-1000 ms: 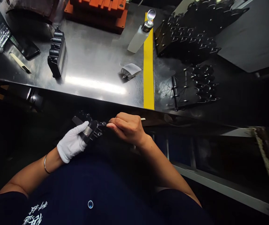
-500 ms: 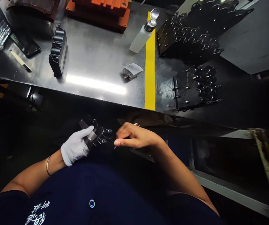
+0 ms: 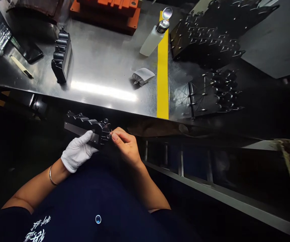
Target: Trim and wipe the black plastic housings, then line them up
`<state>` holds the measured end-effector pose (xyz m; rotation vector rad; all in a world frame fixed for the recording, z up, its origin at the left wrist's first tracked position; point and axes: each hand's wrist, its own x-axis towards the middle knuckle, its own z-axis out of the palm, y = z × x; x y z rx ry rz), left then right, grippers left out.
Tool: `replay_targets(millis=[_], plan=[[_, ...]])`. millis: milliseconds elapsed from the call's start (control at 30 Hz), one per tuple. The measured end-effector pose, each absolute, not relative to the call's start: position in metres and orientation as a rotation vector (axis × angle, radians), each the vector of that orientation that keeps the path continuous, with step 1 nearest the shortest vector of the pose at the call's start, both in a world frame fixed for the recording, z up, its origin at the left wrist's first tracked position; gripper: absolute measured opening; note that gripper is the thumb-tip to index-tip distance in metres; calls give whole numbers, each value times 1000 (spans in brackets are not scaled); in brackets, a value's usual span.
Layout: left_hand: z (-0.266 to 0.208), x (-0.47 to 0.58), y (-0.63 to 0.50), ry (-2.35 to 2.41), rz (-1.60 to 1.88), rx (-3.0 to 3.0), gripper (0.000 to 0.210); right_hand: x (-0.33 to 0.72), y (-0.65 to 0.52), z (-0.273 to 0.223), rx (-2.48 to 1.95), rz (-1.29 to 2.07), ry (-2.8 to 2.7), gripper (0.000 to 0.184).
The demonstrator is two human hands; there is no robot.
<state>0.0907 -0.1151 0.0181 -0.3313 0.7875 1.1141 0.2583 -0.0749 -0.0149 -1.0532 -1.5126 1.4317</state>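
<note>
My left hand, in a white glove, is wrapped round one end of a black moulded part. The part has rounded humps, small ringed lugs and a flat grey strip along its side. It is held in front of my body, below the table's edge. Bare and pinched closed, my right hand is at the right end of this part, by its lugs. A thin pointed tool shows only its tip at the fingertips; the rest is hidden.
On the metal table stand a similar black part, an orange block and a white bottle. A crumpled white piece lies left of the yellow tape. Stacked black parts fill the right; a pale-handled tool lies left.
My right hand has moved left and up to the black part's end. My left hand has turned the part and shifted it up and left, so more of its length shows.
</note>
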Motion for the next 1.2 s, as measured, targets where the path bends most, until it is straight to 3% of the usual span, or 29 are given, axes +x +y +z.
replay_targets(millis=[133, 400, 700, 1200], plan=[[17, 94, -117, 785, 1071, -341, 41, 248, -87, -18, -1132, 1469, -1386, 39], [15, 91, -118, 655, 1019, -558, 34, 220, -109, -40, -1197, 1215, -999, 42], [31, 83, -113, 707, 991, -605, 32, 270, -84, -11, -891, 866, -1877, 21], [36, 89, -114, 780, 1012, -492, 31, 271, -80, -10, -810, 689, -1984, 19]])
